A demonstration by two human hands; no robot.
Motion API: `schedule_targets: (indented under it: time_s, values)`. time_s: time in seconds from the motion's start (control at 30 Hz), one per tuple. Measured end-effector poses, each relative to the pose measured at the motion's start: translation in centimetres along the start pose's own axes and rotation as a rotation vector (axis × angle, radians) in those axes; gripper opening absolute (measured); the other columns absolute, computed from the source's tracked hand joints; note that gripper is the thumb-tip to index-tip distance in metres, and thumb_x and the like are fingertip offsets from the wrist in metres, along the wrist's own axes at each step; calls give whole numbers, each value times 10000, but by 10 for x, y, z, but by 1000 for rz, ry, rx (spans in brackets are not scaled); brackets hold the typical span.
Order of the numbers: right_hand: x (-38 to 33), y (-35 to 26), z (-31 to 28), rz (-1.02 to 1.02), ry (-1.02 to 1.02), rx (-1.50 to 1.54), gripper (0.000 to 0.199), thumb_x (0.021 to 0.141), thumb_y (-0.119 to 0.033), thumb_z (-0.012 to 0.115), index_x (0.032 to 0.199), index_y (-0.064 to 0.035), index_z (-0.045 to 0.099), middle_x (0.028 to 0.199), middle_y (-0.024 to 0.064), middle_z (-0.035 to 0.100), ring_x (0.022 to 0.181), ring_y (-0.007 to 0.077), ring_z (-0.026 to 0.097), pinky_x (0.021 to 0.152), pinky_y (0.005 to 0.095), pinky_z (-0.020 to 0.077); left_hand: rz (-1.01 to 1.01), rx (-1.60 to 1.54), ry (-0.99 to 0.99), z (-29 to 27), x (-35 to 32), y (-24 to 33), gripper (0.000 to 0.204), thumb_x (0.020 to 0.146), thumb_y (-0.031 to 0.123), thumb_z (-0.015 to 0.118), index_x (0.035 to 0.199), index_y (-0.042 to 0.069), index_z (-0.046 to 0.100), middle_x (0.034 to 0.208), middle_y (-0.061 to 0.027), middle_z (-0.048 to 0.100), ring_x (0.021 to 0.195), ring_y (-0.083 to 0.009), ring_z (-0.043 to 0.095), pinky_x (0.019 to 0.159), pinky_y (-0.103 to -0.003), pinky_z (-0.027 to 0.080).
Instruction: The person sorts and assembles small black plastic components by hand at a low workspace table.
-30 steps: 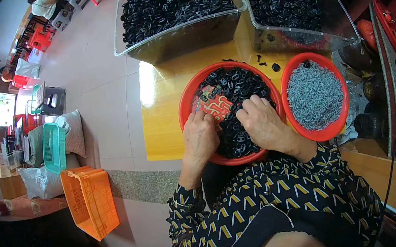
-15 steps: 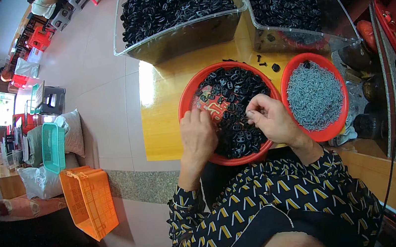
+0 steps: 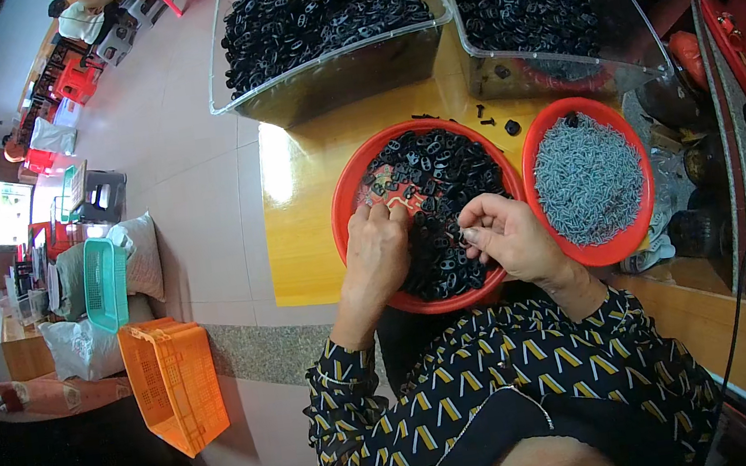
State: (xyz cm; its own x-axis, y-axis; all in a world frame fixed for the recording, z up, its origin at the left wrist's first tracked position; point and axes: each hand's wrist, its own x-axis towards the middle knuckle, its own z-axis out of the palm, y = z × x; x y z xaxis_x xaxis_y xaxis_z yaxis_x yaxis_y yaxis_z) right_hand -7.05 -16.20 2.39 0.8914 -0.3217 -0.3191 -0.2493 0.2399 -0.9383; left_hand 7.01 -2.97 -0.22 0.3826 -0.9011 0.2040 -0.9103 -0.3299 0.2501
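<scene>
A round red tray (image 3: 345,201) on a yellow table (image 3: 307,232) holds a heap of small black plastic parts (image 3: 440,172). My left hand (image 3: 379,256) rests palm down on the tray's near left side, fingertips among the parts. Over the tray's near right side my right hand (image 3: 507,236) is raised a little, thumb and fingers pinched on a small black part. A second red tray (image 3: 631,152) to the right is filled with small grey metal pieces (image 3: 586,178).
Two clear plastic bins (image 3: 330,45) (image 3: 626,39) of black parts stand at the far side of the table. An orange crate (image 3: 171,382), a teal basket (image 3: 101,273) and sacks sit on the floor at left. A black cable (image 3: 737,279) hangs at right.
My right hand has lifted off the heap and drawn right, fingers now pinched on a small part. My left hand has stayed in place on the tray.
</scene>
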Motion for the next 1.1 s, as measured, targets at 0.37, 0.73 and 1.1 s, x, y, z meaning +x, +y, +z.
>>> schedule_targets:
  time_s: [0.37,0.73,1.1]
  values:
    - [9,17,-6,-15,-84,372,67,815,-54,507,860,-9,530,688,-2,513,571,49,470,495,169,392,-64,-146,156,7,-8,-7,184,581,-33,510,753,25,536,732,-149,488,711,-313,464,637,-391,385]
    - [8,4,14,21,-15,455,97,828,-46,485,906,6,511,702,30,511,584,69,472,516,172,396,-445,-1250,222,-6,-25,31,85,741,-9,577,816,-13,537,810,-74,535,741,-167,517,660,-250,414]
    - [2,5,19,-162,0,-7,71,788,-13,532,850,18,545,747,14,558,689,53,531,604,190,445,-524,-1928,216,4,-36,47,93,782,-6,543,871,-33,549,848,-68,569,744,-125,524,669,-231,422]
